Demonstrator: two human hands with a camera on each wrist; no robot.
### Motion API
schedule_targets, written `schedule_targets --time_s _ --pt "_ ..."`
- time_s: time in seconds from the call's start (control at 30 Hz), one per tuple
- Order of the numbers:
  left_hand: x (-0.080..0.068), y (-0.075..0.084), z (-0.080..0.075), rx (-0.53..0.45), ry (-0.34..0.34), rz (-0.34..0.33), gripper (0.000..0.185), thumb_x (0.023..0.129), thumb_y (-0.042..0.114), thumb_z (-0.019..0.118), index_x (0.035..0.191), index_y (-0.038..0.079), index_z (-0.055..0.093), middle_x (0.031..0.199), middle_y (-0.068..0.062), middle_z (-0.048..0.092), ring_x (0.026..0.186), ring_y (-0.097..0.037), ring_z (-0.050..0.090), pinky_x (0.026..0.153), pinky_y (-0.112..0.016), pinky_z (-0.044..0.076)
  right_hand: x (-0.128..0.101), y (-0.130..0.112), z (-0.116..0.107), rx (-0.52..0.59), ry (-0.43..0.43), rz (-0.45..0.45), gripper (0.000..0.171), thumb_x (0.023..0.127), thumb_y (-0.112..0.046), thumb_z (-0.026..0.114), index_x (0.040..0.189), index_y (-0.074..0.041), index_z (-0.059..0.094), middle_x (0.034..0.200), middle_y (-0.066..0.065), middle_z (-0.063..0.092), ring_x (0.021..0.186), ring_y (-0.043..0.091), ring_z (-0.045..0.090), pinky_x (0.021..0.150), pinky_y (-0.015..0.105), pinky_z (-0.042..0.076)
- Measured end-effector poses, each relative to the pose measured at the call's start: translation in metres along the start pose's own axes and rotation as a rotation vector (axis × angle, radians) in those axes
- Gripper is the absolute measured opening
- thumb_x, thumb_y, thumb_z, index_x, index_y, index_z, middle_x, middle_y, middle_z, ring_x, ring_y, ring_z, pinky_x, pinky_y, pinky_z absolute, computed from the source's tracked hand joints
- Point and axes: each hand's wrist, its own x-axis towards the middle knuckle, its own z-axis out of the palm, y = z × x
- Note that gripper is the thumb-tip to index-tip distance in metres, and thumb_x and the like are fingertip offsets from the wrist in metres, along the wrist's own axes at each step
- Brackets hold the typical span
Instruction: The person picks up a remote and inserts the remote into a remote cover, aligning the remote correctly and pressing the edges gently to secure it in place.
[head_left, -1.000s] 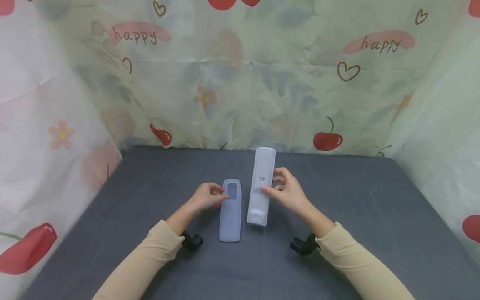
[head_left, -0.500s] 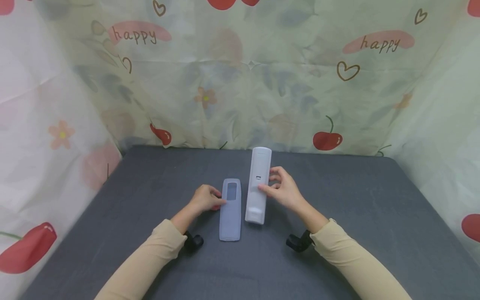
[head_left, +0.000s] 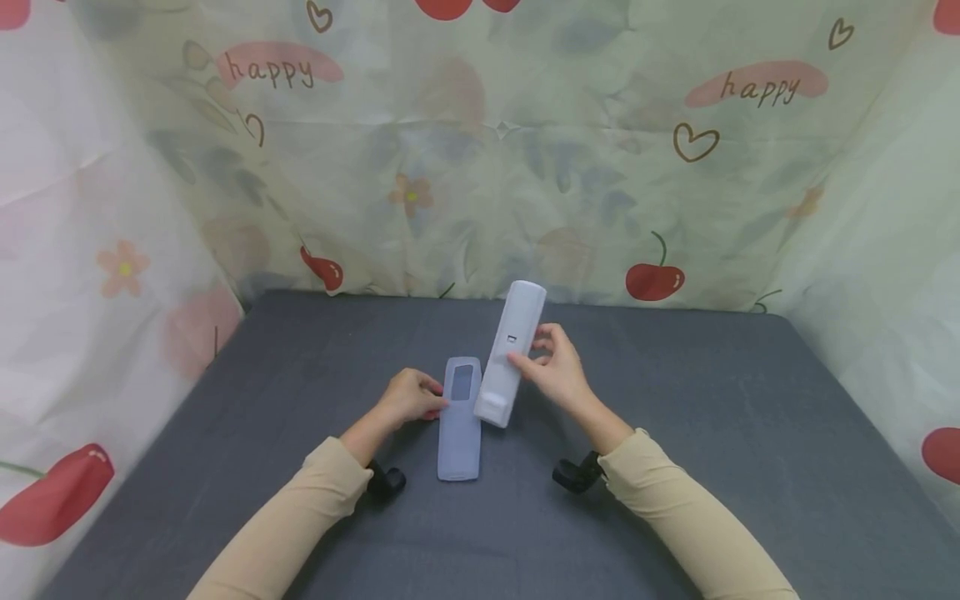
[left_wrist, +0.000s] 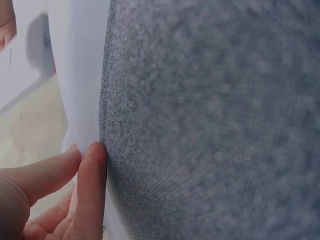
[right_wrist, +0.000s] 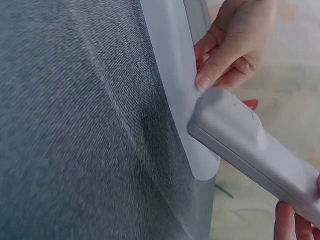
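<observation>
Item 1: white remote control (head_left: 509, 352), back side up, small slot visible mid-body. Held by right hand (head_left: 553, 372), thumb & fingers pinching it at mid-length. Tilted: far end up & toward the backdrop, near end low, over the top right part of item 2. In right wrist view the near end (right_wrist: 235, 131) sits just above the sleeve's edge; can't tell if touching.

Item 2: translucent silicone sleeve (head_left: 459, 417), bluish-white, flat on tabletop (head_left: 720, 433), long axis running toward the person. Rectangular window cut-out near far end. The sleeve is the only container here; nothing inside it, remote wholly outside.

Left hand (head_left: 409, 397): fingers curled at the sleeve's left edge near the window, fingertips (left_wrist: 92, 165) pinching the thin edge against the tabletop (left wrist view). Same hand seen from right wrist cam (right_wrist: 232, 42), thumb pressed on the sleeve edge.

Misc.: dark grey fabric tabletop. Beige long sleeves on both arms. Black wrist-cam mounts under left forearm (head_left: 386, 482) & right forearm (head_left: 573, 475). Backdrop: pale cloth (head_left: 480, 150) w/ cherries, hearts, flowers, "happy" lettering, on three sides.
</observation>
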Motion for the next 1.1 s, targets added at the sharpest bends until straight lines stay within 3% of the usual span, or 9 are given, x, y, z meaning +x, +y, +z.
schedule_targets --time_s 0.13,0.4,0.67,0.83,1.1 --pt "0.000 0.000 0.001 0.014 0.001 -0.010 0.024 0.080 0.006 0.071 0.101 -0.006 0.066 0.076 -0.011 0.071 0.055 -0.006 0.059 0.055 -0.022 0.052 0.006 0.003 0.008 0.057 0.087 0.008 0.047 0.083 -0.005 0.068 0.119 0.003 0.040 0.106 0.027 0.060 0.061 0.017 0.062 0.066 0.041 0.056" --pt "0.000 0.000 0.001 0.019 -0.004 -0.016 0.025 0.080 0.007 0.071 0.102 -0.004 0.066 0.078 -0.012 0.071 0.058 -0.007 0.060 0.056 -0.022 0.052 0.016 0.009 0.025 0.135 0.219 -0.005 0.046 0.081 -0.002 0.068 0.116 0.004 0.039 0.099 0.024 0.058 0.050 0.009 0.055 0.053 0.026 0.050" --pt "0.001 0.000 0.000 -0.010 -0.011 -0.005 0.025 0.080 0.005 0.071 0.102 -0.006 0.066 0.080 -0.013 0.070 0.057 -0.007 0.060 0.057 -0.021 0.053 0.023 0.012 0.036 0.152 0.275 0.063 0.048 0.081 -0.007 0.070 0.117 0.002 0.038 0.095 0.018 0.057 0.047 0.000 0.050 0.051 0.019 0.049" --pt "0.001 -0.001 -0.001 -0.010 -0.017 0.003 0.025 0.080 0.005 0.071 0.102 -0.006 0.066 0.078 -0.012 0.070 0.057 -0.006 0.059 0.057 -0.021 0.053 0.026 0.015 0.039 0.169 0.296 0.102 0.048 0.081 -0.008 0.070 0.117 0.001 0.039 0.091 0.013 0.055 0.050 0.002 0.051 0.053 0.023 0.052" --pt "0.001 0.001 -0.001 0.004 -0.024 0.001 0.026 0.080 0.006 0.071 0.103 -0.006 0.066 0.080 -0.012 0.070 0.057 -0.006 0.059 0.057 -0.022 0.053 0.031 0.022 0.044 0.199 0.308 0.169 0.047 0.083 -0.009 0.069 0.117 0.000 0.038 0.086 0.010 0.055 0.051 0.005 0.051 0.050 0.016 0.049"
